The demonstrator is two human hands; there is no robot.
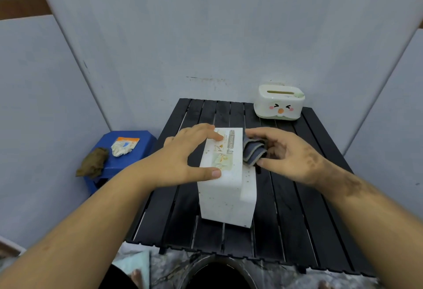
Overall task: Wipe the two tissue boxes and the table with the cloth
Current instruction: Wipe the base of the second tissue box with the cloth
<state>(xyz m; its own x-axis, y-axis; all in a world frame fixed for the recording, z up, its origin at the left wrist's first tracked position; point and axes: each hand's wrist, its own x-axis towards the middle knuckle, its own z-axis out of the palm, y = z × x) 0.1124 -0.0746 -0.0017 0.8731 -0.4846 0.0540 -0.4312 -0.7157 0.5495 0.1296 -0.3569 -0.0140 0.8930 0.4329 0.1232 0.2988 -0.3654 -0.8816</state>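
Right grip [282, 151] pinching cloth [254, 152] beside white tissue box [226, 188], left grip [183, 158] steadying box

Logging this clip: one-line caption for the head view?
Left hand steadies white tissue box on black table; right hand presses grey cloth against it.

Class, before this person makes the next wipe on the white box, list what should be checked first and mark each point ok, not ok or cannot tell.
1. Folded grey cloth in hand: ok, the right hand grips it.
2. Cloth on the tall white rectangular tissue box: ok, it touches the box's right side.
3. Box steadied: ok, the left hand rests its fingers on top.
4. Box clean: not ok, small specks still show.
5. Box standing flat on the black slatted table: ok.
6. Round-cornered white tissue box with a cartoon face wiped: cannot tell.
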